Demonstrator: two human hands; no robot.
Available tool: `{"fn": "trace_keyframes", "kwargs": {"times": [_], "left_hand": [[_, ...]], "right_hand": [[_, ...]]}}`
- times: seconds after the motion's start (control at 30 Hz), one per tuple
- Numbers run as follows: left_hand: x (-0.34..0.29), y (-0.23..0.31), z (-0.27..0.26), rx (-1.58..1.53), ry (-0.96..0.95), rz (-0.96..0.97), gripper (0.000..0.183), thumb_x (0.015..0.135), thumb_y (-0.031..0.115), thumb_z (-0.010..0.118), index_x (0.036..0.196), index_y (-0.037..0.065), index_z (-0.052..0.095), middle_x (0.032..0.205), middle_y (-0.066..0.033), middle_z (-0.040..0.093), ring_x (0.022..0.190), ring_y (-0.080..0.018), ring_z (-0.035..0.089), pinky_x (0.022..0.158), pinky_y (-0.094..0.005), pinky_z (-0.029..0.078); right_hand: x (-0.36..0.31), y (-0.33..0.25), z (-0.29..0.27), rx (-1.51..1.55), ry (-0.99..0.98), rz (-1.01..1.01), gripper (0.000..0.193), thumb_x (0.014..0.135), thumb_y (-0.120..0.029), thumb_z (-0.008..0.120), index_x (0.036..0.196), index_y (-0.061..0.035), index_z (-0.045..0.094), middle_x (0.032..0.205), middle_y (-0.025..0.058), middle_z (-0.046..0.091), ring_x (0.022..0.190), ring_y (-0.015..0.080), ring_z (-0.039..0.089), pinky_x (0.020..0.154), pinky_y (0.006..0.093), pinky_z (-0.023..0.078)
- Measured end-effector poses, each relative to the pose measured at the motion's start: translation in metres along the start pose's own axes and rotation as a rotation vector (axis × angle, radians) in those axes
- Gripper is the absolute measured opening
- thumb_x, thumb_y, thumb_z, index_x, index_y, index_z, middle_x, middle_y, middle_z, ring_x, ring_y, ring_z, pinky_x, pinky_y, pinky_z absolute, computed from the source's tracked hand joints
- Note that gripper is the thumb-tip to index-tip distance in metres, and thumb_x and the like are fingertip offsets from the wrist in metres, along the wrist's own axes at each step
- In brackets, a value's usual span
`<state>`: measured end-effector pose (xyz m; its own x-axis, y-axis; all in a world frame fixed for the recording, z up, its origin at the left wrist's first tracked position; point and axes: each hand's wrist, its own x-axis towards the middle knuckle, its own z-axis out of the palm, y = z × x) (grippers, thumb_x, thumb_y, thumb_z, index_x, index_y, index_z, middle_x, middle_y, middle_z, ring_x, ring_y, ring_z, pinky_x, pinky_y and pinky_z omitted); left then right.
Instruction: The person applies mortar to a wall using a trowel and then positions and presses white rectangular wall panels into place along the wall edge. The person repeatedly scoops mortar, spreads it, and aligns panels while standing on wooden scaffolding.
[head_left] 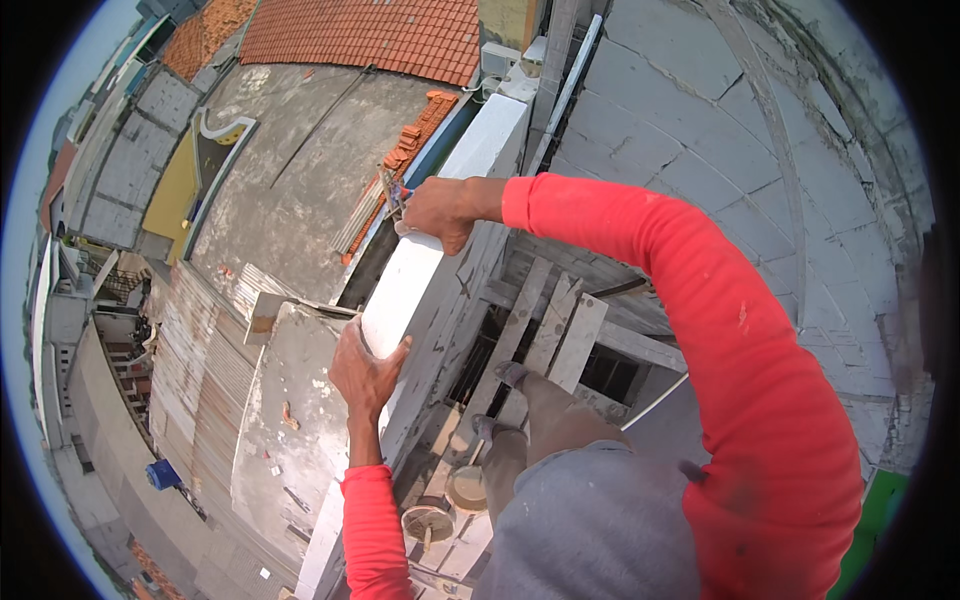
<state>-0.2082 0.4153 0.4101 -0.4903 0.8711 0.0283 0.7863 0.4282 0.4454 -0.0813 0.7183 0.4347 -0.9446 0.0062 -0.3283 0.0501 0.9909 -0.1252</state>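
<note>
A long white block (405, 290) lies along the top of a white block wall, running from front left to far right. My left hand (368, 368) grips the block's left edge, thumb spread toward its top face. Farther along, my right hand (440, 212) bends over the block with its fingers curled down. Beside those fingers shows a small blue and reddish thing (393, 192) with a thin dark part. Its kind is unclear, and my fingers hide whatever they hold.
Wooden planks (545, 320) with gaps bear my feet right of the wall. Two round buckets (428, 522) stand near them, one with a handle sticking out. Left, beyond the wall, are lower roofs (300, 160) and a stack of orange tiles (410, 140). A grey block wall (690, 130) rises on the right.
</note>
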Motion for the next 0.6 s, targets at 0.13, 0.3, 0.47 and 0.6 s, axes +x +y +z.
{"fn": "trace_keyframes", "kwargs": {"times": [0.13, 0.3, 0.47, 0.6], "left_hand": [[0.004, 0.000, 0.002, 0.004, -0.009, 0.004, 0.076, 0.073, 0.042, 0.091, 0.130, 0.005, 0.060, 0.118, -0.0179, 0.071, 0.108, -0.0379, 0.070, 0.090, -0.0489, 0.054], [0.004, 0.000, 0.001, 0.003, -0.022, 0.003, 0.077, 0.073, 0.043, 0.091, 0.132, 0.005, 0.060, 0.117, -0.0177, 0.072, 0.108, -0.0377, 0.070, 0.089, -0.0488, 0.055], [0.005, -0.004, 0.003, -0.005, -0.002, 0.032, 0.078, 0.072, 0.043, 0.092, 0.132, 0.004, 0.061, 0.118, -0.0170, 0.072, 0.108, -0.0364, 0.070, 0.090, -0.0478, 0.056], [0.005, -0.004, 0.002, 0.036, -0.026, 0.013, 0.082, 0.073, 0.050, 0.090, 0.135, 0.004, 0.060, 0.120, -0.0169, 0.072, 0.112, -0.0354, 0.070, 0.091, -0.0471, 0.057]], "right_hand": [[0.000, 0.004, 0.002, 0.012, 0.017, 0.004, 0.050, 0.066, -0.018, 0.082, 0.112, -0.0064, 0.066, 0.091, 0.0154, 0.072, 0.090, 0.0403, 0.072, 0.076, 0.0499, 0.057], [0.000, 0.002, 0.000, -0.016, -0.028, 0.047, 0.056, 0.065, -0.022, 0.082, 0.117, -0.0054, 0.071, 0.094, 0.0164, 0.075, 0.092, 0.0385, 0.074, 0.076, 0.0472, 0.058], [-0.008, -0.010, -0.005, -0.042, 0.003, 0.079, 0.074, 0.071, -0.026, 0.082, 0.140, -0.0102, 0.059, 0.131, 0.0206, 0.065, 0.132, 0.0408, 0.057, 0.112, 0.0558, 0.043], [-0.031, -0.022, -0.008, -0.037, 0.094, 0.204, 0.100, 0.073, -0.028, 0.083, 0.162, -0.0135, 0.040, 0.166, 0.0233, 0.038, 0.157, 0.0433, 0.030, 0.128, 0.0614, 0.023]]}}
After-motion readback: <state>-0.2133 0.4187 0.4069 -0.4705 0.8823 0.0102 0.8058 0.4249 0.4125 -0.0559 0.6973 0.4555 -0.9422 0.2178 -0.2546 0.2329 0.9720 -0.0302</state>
